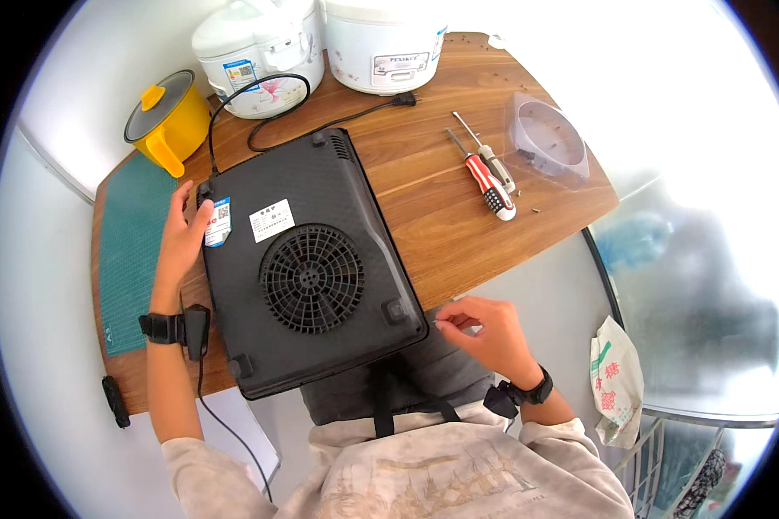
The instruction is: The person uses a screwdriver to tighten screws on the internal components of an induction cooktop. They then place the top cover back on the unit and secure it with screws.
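A black induction cooker (234,298) lies upside down, partly over the table's near edge, its round fan grille (312,278) and rubber feet facing up. My left hand (180,238) grips its left side near the far corner, the thumb on the underside by a blue-and-white sticker (219,221) and the fingers along the edge. My right hand (489,333) is just off the near right corner, thumb and forefinger pinched together. Whatever the pinch holds, if anything, is too small to make out. Two screwdrivers, one red, white and dark (491,188), one grey-handled (497,169), lie to the right.
A clear plastic tray (548,143) lies right of the screwdrivers, with tiny screws (536,210) nearby. Two white rice cookers (260,52) and a yellow pot (173,121) stand at the back. The black power cord (355,113) loops behind the cooker. A green mat (134,259) lies left.
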{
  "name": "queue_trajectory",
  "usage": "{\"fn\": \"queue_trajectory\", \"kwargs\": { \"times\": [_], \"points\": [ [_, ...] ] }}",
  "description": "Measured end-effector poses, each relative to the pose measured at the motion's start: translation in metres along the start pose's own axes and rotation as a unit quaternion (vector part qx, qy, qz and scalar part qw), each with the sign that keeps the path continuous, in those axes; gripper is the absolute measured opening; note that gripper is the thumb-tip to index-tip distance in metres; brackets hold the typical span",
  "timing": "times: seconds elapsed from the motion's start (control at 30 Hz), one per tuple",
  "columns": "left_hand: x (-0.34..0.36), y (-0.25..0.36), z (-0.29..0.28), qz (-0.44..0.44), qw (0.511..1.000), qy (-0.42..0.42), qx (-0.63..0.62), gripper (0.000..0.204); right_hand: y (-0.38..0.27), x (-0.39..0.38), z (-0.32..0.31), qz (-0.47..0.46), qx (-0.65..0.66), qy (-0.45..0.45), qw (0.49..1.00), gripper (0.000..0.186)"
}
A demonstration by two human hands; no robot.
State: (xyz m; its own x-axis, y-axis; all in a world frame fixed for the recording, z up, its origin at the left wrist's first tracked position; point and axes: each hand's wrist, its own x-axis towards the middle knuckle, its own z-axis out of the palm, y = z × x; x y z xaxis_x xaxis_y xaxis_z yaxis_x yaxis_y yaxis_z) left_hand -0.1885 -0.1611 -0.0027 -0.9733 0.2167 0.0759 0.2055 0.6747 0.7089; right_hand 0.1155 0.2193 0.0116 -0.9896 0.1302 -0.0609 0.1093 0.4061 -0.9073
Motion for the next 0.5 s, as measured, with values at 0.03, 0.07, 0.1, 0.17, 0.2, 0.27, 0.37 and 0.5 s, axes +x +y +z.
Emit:
{"fn": "queue_trajectory", "kwargs": {
  "times": [0.03, 0.07, 0.1, 0.17, 0.2, 0.27, 0.37, 0.5],
  "points": [
    [-0.004, 0.016, -0.005, -0.003, 0.998, -0.006, 0.067, 0.062, 0.001, -0.002, 0.001, -0.007, 0.008, 0.004, 1.000, 0.010],
    [-0.014, 0.038, -0.010, 0.016, 0.994, -0.037, 0.099, 0.063, 0.003, -0.003, 0.002, -0.014, 0.016, 0.006, 1.000, 0.010],
    [-0.028, 0.068, -0.014, 0.036, 0.988, -0.070, 0.129, 0.063, 0.004, -0.004, 0.002, -0.019, 0.021, 0.011, 1.000, 0.010],
    [-0.077, 0.108, -0.008, 0.079, 0.980, -0.086, 0.160, 0.062, 0.004, -0.004, 0.001, -0.022, 0.044, 0.016, 0.999, 0.010],
    [-0.104, 0.138, -0.005, 0.102, 0.969, -0.134, 0.182, 0.059, 0.005, -0.004, 0.001, -0.022, 0.054, 0.019, 0.998, 0.011],
    [-0.146, 0.172, 0.020, 0.204, 0.955, -0.159, 0.144, 0.059, 0.005, -0.004, 0.000, -0.018, 0.068, 0.022, 0.997, 0.011],
    [-0.192, 0.196, 0.063, 0.273, 0.931, -0.161, 0.179, 0.067, 0.003, -0.002, 0.000, -0.017, 0.078, 0.024, 0.996, 0.011],
    [-0.206, 0.185, 0.110, 0.248, 0.939, -0.113, 0.209, 0.086, -0.006, -0.001, 0.002, 0.030, 0.093, 0.035, 0.995, 0.010]
  ]
}}
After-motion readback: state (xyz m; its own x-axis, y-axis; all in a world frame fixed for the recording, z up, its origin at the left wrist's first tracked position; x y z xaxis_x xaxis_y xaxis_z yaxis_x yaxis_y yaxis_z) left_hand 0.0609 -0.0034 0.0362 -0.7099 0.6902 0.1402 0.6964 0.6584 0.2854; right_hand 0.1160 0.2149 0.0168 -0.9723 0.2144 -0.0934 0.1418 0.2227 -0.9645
